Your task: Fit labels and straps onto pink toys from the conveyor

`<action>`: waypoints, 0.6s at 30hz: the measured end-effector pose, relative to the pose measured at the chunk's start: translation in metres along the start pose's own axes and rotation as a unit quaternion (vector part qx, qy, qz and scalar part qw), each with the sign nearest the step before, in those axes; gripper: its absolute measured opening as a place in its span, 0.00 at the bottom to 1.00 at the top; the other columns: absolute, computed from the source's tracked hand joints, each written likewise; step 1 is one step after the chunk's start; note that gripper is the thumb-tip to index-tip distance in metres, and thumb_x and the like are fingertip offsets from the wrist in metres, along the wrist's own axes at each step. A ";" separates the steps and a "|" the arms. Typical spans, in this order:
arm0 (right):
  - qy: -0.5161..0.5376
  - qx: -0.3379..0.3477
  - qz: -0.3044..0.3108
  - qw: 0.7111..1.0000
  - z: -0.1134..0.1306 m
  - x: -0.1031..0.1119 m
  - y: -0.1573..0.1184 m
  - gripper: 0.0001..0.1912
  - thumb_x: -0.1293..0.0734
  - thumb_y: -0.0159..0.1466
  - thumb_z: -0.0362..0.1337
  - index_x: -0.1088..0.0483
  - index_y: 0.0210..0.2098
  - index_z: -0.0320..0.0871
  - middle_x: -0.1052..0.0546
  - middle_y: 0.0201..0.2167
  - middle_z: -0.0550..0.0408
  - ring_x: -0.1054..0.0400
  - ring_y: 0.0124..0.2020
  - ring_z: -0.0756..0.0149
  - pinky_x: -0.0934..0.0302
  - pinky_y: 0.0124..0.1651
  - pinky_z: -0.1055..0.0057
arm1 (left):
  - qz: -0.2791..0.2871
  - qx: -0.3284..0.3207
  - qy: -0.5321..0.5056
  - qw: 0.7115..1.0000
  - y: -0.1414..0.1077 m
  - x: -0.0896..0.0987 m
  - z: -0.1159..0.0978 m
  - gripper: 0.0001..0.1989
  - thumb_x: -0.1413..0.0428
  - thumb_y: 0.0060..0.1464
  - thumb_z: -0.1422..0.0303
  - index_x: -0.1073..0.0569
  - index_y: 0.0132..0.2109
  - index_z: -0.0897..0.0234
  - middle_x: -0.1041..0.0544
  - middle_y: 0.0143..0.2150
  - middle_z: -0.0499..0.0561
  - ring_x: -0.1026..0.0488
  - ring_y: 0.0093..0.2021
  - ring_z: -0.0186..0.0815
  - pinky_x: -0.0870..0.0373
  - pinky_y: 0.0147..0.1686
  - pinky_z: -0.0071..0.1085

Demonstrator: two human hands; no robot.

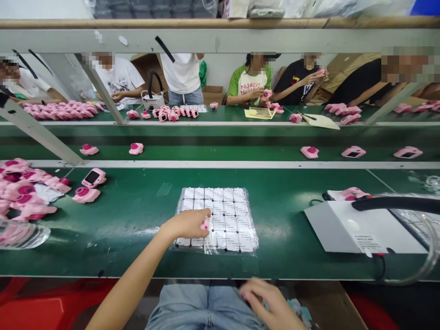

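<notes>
My left hand (189, 223) reaches over a clear plastic-covered sheet or tray of white printed squares (228, 224) on the green bench. Its fingers are pinched together, and a small pink piece (205, 224) shows between thumb and forefinger; I cannot make out its kind. Shiny clear plastic catches the light just below these fingers. Over my lap, off the bench's front edge, is my right hand (266, 300), smeared by motion with its fingers bent. Whether it holds anything cannot be seen.
Pink toy cameras (25, 192) are heaped at left; two (85, 195) lie nearby. A grey-white device (367, 229) with a black hose stands at right. Behind a metal rail, more cameras (310, 152) sit on a green strip. Co-workers (252, 85) work opposite. A red stool (44, 307) is lower left.
</notes>
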State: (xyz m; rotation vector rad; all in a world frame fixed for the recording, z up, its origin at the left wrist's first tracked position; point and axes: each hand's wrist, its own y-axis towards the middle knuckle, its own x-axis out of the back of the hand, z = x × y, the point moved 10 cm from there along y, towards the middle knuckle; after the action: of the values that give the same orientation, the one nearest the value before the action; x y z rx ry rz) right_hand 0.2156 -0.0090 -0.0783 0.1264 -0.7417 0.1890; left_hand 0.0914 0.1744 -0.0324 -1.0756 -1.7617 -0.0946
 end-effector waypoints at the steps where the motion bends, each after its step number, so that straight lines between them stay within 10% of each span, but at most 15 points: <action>1: -0.059 0.025 -0.034 0.997 0.010 0.010 0.027 0.15 0.44 0.70 0.33 0.26 0.40 0.46 0.22 0.34 0.54 0.27 0.36 0.67 0.30 0.39 0.74 | 0.007 0.003 0.009 1.000 0.003 0.000 0.001 0.27 0.47 0.47 0.66 0.33 0.57 0.61 0.21 0.39 0.55 0.25 0.36 0.46 0.41 0.27 0.31; 7: -0.160 0.103 -0.084 0.978 0.008 0.016 0.147 0.23 0.42 0.63 0.22 0.31 0.54 0.41 0.27 0.51 0.42 0.34 0.49 0.54 0.36 0.50 0.54 | 0.037 0.026 0.039 0.998 0.011 -0.001 0.010 0.29 0.43 0.46 0.63 0.34 0.57 0.62 0.21 0.39 0.56 0.25 0.37 0.46 0.38 0.28 0.32; 18: -0.092 0.113 -0.035 0.989 0.004 0.013 0.172 0.15 0.39 0.59 0.22 0.31 0.43 0.40 0.28 0.43 0.49 0.36 0.49 0.59 0.39 0.53 0.57 | 0.032 0.057 0.037 0.997 0.015 -0.004 0.012 0.22 0.42 0.57 0.58 0.32 0.54 0.64 0.25 0.42 0.53 0.27 0.39 0.39 0.29 0.41 0.41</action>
State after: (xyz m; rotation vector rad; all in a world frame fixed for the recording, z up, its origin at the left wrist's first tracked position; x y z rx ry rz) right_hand 0.1856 0.1600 -0.0583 0.3902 -0.8966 0.1953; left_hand 0.0933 0.1876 -0.0470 -1.0326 -1.6459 0.0055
